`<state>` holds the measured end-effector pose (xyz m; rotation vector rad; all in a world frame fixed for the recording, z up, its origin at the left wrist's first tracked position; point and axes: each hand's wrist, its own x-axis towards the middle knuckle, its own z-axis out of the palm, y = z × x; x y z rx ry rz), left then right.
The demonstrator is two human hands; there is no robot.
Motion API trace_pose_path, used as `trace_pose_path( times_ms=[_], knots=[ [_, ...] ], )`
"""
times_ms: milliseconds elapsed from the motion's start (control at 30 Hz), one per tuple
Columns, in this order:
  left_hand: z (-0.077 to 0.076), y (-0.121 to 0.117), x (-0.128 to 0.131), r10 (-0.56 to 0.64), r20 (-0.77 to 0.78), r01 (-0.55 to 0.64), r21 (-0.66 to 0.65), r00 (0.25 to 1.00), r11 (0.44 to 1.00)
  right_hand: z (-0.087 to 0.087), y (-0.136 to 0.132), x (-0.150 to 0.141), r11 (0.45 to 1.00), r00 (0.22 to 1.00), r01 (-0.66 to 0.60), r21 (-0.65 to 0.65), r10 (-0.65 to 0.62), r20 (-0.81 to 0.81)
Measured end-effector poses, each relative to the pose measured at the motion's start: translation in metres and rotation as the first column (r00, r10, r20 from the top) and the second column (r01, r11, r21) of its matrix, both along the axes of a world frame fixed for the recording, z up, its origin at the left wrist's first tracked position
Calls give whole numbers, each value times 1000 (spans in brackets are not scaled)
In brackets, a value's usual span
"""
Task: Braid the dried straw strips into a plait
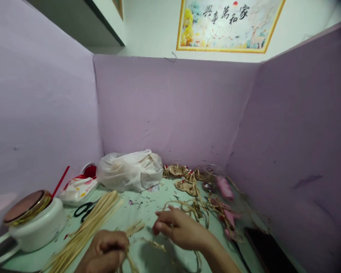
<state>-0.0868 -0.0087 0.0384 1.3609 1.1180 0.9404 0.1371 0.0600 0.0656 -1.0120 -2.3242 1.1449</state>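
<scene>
My left hand (106,250) is closed near the front edge of view, gripping a straw cord (132,261) that hangs below the fist. A short tuft of flat straw (135,228) shows just beyond its knuckles. My right hand (182,229) hovers to the right, fingers loosely bent and apart, with nothing visible in them. Below its fingertips lies the cord's thin twisted end (156,245). Left of my left hand, a long bundle of dried straw strips (88,227) lies slantwise on the pale green table (125,212). Behind my right hand is a loose tangle of straw cord (197,208).
At left stand a white mug (42,223) with a round lid on it, black-handled scissors (83,210) and a tissue pack (79,188). A plastic bag (130,170), woven straw pieces (186,185), a pink thread spool (225,188) and a dark phone-like slab (268,250) lie around. Purple panels (170,110) enclose three sides.
</scene>
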Motion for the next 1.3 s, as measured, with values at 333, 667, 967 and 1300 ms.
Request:
trace_pose_path(
  times_ms=[333, 667, 967, 1300],
  knots=[
    [49, 50, -16, 169, 429, -140, -97, 887, 985, -4, 12, 28, 863, 914, -55, -502, -159, -373],
    [35, 74, 82, 283, -775, 151, 435, 565, 888, -31, 34, -9, 722, 696, 425, -546, -646, -312],
    [16, 67, 96, 176, -941, 511, 308, 290, 802, -44, 40, -10, 744, 647, 522, -418, -664, -375],
    [14, 100, 67, 395, -895, -30, 398, 206, 917, -21, 33, 6, 755, 656, 365, -545, -624, -425]
  ],
)
